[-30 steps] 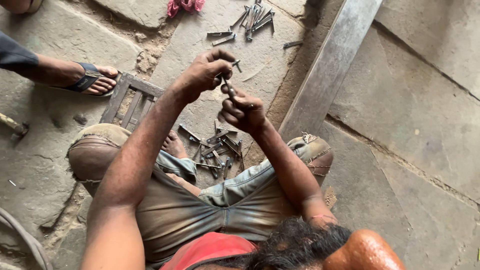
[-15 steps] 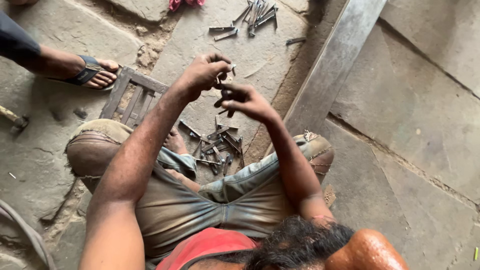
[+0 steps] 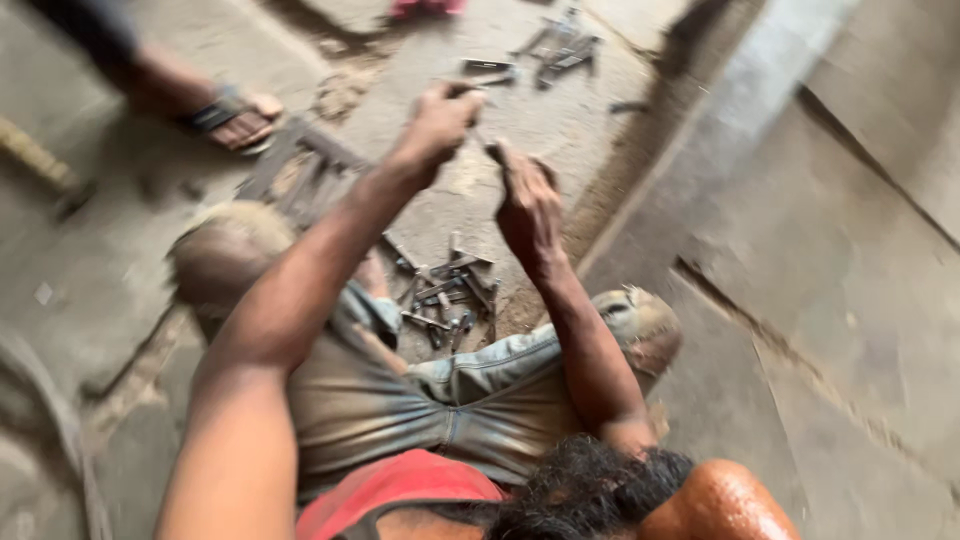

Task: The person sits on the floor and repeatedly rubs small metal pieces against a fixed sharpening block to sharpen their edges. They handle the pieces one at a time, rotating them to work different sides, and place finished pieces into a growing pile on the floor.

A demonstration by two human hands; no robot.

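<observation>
A stone floor fills the view, with a long grey beam slanting across it at the upper right. The person sits on the floor with knees spread in worn jeans. Another person's sandalled foot rests on the floor at the upper left, beside a dark metal frame. Both arms reach forward over the lap. The left hand is curled closed, and the right hand, just beside it, is bent with fingers folded; motion blur hides what either grips, though a small dark piece shows between them. Below the hands, between the knees, lies a pile of metal parts. A second heap of parts lies well beyond the hands.
</observation>
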